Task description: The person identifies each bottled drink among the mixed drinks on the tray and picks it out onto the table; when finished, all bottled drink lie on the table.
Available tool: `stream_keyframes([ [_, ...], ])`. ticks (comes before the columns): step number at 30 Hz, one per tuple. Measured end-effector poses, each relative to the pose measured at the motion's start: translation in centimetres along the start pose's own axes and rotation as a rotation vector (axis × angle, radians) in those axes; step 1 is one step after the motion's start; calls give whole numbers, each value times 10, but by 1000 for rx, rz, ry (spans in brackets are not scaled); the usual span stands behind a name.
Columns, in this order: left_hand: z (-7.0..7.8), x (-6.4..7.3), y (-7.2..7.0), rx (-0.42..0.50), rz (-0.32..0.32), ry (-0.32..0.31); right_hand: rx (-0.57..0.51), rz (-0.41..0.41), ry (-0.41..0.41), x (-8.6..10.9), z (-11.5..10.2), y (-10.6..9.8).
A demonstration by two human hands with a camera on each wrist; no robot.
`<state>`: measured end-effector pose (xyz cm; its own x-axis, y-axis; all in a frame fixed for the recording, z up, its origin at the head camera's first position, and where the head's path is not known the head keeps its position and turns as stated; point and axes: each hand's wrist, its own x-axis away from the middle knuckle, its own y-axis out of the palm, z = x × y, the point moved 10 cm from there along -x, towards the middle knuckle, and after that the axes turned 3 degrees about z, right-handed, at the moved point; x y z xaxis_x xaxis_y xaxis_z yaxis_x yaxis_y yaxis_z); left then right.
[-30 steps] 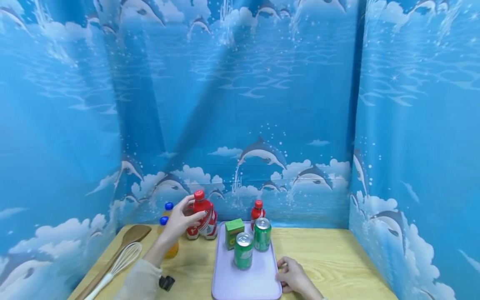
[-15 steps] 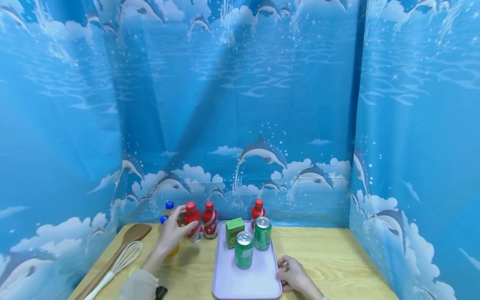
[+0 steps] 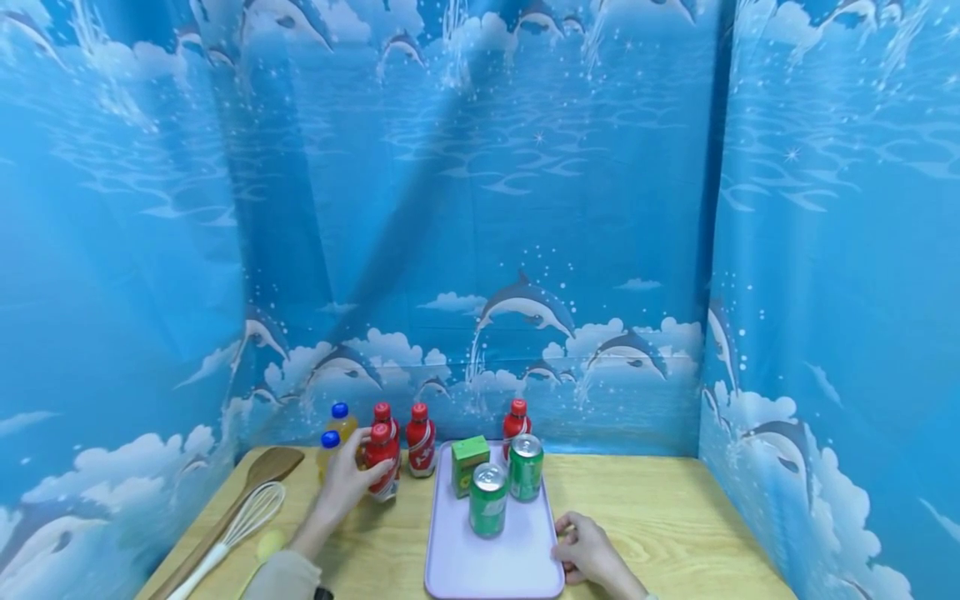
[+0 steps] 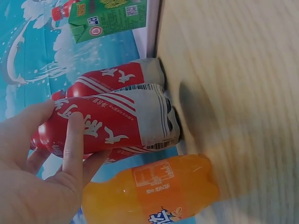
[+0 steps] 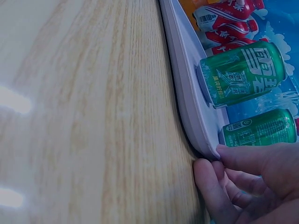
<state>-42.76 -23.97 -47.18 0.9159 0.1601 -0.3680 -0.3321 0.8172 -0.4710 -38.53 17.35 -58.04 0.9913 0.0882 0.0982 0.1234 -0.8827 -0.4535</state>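
My left hand (image 3: 347, 479) grips a small cola bottle (image 3: 382, 462) with a red cap, held upright; whether its base touches the table is unclear. In the left wrist view, fingers and thumb wrap the red label of this bottle (image 4: 112, 119). Two like cola bottles stand close by, one (image 3: 384, 414) partly hidden behind it and one (image 3: 422, 442) to its right. An orange soda bottle (image 4: 154, 189) is beside the hand. My right hand (image 3: 588, 550) pinches the right rim of a lilac tray (image 3: 495, 575); the right wrist view shows the thumb on top of the rim.
On the tray are two green cans (image 3: 487, 504) and a green carton (image 3: 469, 467). Another cola bottle (image 3: 516, 421) stands behind the cans. A whisk (image 3: 247, 517), a wooden spatula (image 3: 273, 467) and a yellow-green round-ended utensil (image 3: 270, 546) lie at left. Printed curtains (image 3: 480, 208) enclose the table.
My left hand has carried the cola bottle left and down in the head view, nearer to me, uncovering the bottles behind it. The right hand and tray have stayed put.
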Motion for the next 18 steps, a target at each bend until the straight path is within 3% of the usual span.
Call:
stream_keyframes([
  [18,-11,9,12,-44,2,-64,2,-1,-20,1,-1,1],
])
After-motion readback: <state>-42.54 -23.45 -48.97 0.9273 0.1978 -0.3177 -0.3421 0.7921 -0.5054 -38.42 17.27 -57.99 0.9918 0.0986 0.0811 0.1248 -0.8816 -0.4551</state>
